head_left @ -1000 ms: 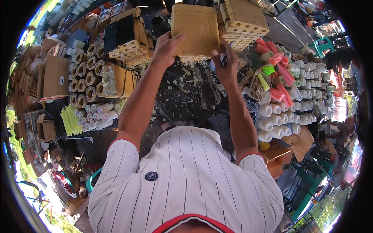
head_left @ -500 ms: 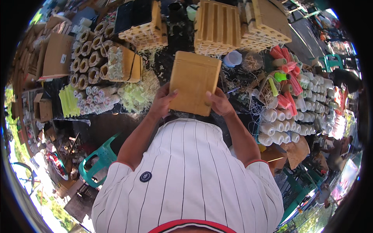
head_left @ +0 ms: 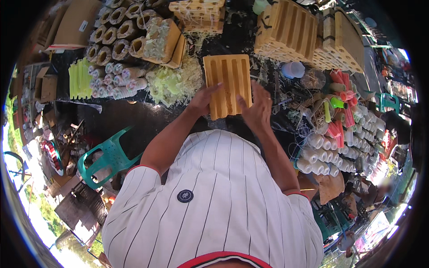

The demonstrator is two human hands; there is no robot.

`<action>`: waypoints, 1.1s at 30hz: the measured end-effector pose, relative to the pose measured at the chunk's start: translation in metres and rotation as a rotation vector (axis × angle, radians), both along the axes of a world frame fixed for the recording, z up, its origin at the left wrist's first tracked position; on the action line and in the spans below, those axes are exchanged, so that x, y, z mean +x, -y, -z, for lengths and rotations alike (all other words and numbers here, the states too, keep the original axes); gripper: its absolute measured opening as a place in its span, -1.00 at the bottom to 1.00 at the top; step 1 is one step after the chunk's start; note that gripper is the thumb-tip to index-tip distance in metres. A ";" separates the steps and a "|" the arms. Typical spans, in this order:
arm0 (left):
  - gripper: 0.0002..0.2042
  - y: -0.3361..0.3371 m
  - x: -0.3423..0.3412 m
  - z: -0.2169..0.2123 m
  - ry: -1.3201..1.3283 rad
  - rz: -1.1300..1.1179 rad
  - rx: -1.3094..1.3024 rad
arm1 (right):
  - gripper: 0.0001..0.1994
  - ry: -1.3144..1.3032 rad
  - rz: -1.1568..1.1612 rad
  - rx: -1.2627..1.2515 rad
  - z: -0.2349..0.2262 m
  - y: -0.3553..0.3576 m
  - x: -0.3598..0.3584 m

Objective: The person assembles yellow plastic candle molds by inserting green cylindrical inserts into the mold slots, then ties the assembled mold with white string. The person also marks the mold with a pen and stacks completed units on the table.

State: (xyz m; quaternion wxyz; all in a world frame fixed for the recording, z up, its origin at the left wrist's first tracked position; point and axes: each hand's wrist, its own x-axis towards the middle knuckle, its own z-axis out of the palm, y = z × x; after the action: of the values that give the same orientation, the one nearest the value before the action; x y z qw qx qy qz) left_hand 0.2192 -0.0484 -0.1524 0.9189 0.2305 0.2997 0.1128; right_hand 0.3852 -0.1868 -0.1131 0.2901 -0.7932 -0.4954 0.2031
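A tan grooved mold board (head_left: 228, 76) is held up in front of my chest, its long parallel channels facing me. My left hand (head_left: 204, 100) grips its lower left edge, thumb over the grooved face and the other fingers hidden behind. My right hand (head_left: 258, 109) is beside the right edge with its fingers spread and off the board. Its thumb overlaps the lower right edge; whether it touches cannot be made out. Beyond, strapped stacks of similar boards (head_left: 286, 31) stand on the dark table, and another stack (head_left: 199, 18) lies farther left.
At left lie hollow tan tubes (head_left: 120, 49), yellow-green sticks (head_left: 80, 78), wrapped rolls (head_left: 118, 80) and a pile of pale shavings (head_left: 174, 80). To the right are a whitish cup (head_left: 292, 69), red wrappings (head_left: 339, 94) and rows of white rolls (head_left: 319, 154). A green chair (head_left: 105, 154) stands at lower left.
The board has been turned from its flat face to its grooved face. My right hand has come off its grip, fingers spreading. The view has shifted, moving the table's contents in the picture.
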 end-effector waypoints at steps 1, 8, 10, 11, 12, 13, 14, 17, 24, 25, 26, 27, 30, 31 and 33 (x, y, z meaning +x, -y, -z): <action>-0.32 -0.003 -0.004 0.006 -0.039 0.016 -0.028 | -0.46 0.107 0.090 0.057 0.029 -0.002 0.012; -0.42 -0.006 0.003 0.067 -0.605 0.244 0.636 | -0.65 -0.679 0.509 -0.107 0.104 -0.018 0.008; -0.46 -0.012 -0.006 0.065 -0.813 0.418 0.983 | -0.65 -0.718 0.529 -0.128 0.122 -0.014 0.013; -0.48 -0.013 -0.012 0.052 -0.833 0.470 1.088 | -0.66 -0.740 0.553 -0.136 0.134 -0.007 0.018; -0.50 -0.016 -0.023 0.044 -0.868 0.509 1.190 | -0.66 -0.641 0.536 -0.155 0.138 -0.009 0.018; -0.57 -0.019 -0.036 0.042 -0.918 0.270 1.269 | -0.66 -0.544 0.512 -0.173 0.139 -0.012 0.017; -0.63 -0.034 -0.048 0.018 -1.010 0.093 1.204 | -0.66 -0.444 0.499 -0.183 0.142 -0.015 0.018; -0.83 -0.121 -0.092 -0.021 -1.042 -0.535 1.459 | -0.61 -0.378 0.456 -0.232 0.161 -0.012 0.036; -0.60 -0.345 -0.112 0.011 -1.523 -0.315 1.559 | -0.53 -0.036 0.326 -0.403 0.127 -0.032 0.025; -0.49 -0.360 -0.103 0.020 -1.519 -0.029 1.514 | -0.52 0.024 0.332 -0.404 0.125 -0.031 0.026; -0.51 -0.369 -0.092 0.031 -1.483 -0.148 1.567 | -0.52 0.093 0.358 -0.404 0.116 -0.027 0.013; -0.53 -0.376 -0.080 0.040 -1.439 -0.267 1.618 | -0.51 0.161 0.388 -0.404 0.106 -0.023 0.004; -0.52 -0.400 -0.072 0.046 -1.531 -0.391 1.701 | -0.52 0.081 0.350 -0.321 0.090 -0.018 -0.005; -0.48 -0.408 -0.068 0.042 -1.454 -0.207 1.529 | -0.53 0.082 0.359 -0.313 0.090 -0.009 -0.007; -0.49 -0.402 -0.029 0.025 -1.352 0.050 1.331 | -0.56 0.087 0.414 -0.303 0.095 0.013 -0.008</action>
State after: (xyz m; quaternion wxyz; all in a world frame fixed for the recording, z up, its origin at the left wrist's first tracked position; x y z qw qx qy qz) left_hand 0.1898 0.3532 -0.1777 0.2328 0.7297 0.6374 0.0836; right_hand 0.3774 -0.1998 -0.2083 0.1819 -0.9201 -0.2983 0.1770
